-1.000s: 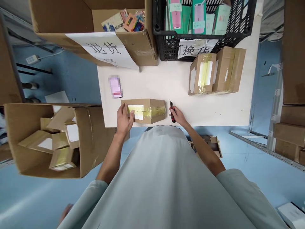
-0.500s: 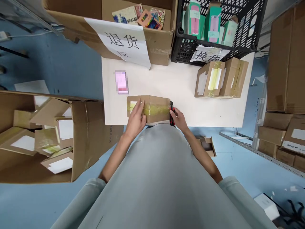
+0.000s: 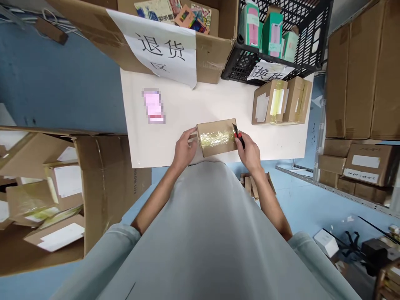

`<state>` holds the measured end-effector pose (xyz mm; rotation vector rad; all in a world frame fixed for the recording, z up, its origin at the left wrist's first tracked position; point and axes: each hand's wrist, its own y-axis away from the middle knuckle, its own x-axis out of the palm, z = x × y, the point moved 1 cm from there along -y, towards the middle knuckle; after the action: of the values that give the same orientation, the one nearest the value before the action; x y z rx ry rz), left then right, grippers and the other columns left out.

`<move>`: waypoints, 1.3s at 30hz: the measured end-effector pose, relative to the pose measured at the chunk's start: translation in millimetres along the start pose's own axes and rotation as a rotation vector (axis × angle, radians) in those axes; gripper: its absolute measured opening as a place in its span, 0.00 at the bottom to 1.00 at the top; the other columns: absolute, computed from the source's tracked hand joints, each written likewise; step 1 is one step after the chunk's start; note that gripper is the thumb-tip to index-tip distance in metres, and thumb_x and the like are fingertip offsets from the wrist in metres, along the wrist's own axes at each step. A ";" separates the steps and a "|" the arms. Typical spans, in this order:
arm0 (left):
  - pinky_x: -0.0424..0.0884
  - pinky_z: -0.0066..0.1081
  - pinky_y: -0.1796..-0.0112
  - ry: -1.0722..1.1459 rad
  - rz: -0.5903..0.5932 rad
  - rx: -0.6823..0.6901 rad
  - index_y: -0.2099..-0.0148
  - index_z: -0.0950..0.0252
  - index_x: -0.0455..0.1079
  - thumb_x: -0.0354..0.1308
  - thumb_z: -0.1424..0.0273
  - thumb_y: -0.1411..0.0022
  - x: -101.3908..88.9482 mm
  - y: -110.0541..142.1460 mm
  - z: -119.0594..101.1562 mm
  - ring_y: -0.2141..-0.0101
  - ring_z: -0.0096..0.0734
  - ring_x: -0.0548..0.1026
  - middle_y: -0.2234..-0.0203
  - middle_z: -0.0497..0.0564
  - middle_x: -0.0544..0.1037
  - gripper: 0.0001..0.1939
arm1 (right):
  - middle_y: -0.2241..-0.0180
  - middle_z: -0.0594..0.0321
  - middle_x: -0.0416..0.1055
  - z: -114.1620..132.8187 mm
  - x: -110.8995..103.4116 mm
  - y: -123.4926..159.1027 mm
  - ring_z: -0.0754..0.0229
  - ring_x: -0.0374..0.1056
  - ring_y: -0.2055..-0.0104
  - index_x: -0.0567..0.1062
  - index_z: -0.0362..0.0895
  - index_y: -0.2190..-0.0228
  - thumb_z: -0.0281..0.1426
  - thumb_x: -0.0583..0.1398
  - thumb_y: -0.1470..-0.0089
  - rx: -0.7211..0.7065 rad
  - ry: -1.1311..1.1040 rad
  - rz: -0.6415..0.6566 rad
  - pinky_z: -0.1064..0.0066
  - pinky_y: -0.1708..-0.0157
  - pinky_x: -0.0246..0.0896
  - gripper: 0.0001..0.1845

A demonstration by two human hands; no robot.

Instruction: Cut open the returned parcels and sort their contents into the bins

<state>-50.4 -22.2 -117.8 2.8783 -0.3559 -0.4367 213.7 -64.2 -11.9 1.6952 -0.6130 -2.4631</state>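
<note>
A small cardboard box [image 3: 216, 138] with shiny yellowish tape across its face lies at the front of the white table [image 3: 215, 100]. My left hand [image 3: 185, 146] is closed on the box's left end, its fingertips partly hidden. A black and red utility knife [image 3: 239, 136] is gripped in my right hand [image 3: 250, 153]. Its tip reaches the box's upper right corner. To the right behind it, two taped cardboard boxes [image 3: 269, 103] stand side by side. A blurred pink item [image 3: 153, 106] lies at the table's left.
At the back stand a large carton [image 3: 212, 54] with a paper sign and a black plastic crate [image 3: 233, 68] holding green boxes. A big carton [image 3: 93, 183] of parcels is at left. Stacked cartons [image 3: 359, 79] fill the right side.
The box has shifted right and turned, its taped face now tilted. My left hand moved from its top to its left end. The knife has gone from upright at the right end to the corner.
</note>
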 end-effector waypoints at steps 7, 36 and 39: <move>0.85 0.38 0.53 -0.082 0.037 0.067 0.42 0.59 0.80 0.69 0.62 0.29 -27.3 -58.0 -22.7 0.54 0.38 0.85 0.45 0.55 0.84 0.17 | 0.51 0.49 0.86 38.3 8.3 26.3 0.42 0.83 0.53 0.72 0.45 0.31 0.43 0.45 0.19 0.094 -0.068 0.025 0.59 0.52 0.73 0.29; 0.84 0.40 0.50 -0.006 0.182 0.039 0.58 0.61 0.82 0.73 0.63 0.38 -33.9 -80.9 -26.5 0.54 0.44 0.86 0.58 0.53 0.88 0.09 | 0.44 0.49 0.86 146.1 32.1 33.7 0.42 0.83 0.46 0.56 0.44 0.18 0.33 0.47 0.20 0.160 -0.001 0.257 0.59 0.45 0.74 0.35; 0.83 0.41 0.48 -0.018 0.158 0.040 0.59 0.60 0.82 0.72 0.65 0.38 -34.0 -80.3 -26.0 0.54 0.43 0.87 0.57 0.52 0.89 0.06 | 0.45 0.48 0.86 156.1 28.4 31.3 0.43 0.83 0.46 0.55 0.45 0.18 0.33 0.47 0.20 0.196 0.049 0.285 0.59 0.45 0.74 0.35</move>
<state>-57.3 67.4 -103.7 2.8577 -0.5965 -0.4324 55.7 -58.4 22.4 1.5936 -1.0399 -2.2192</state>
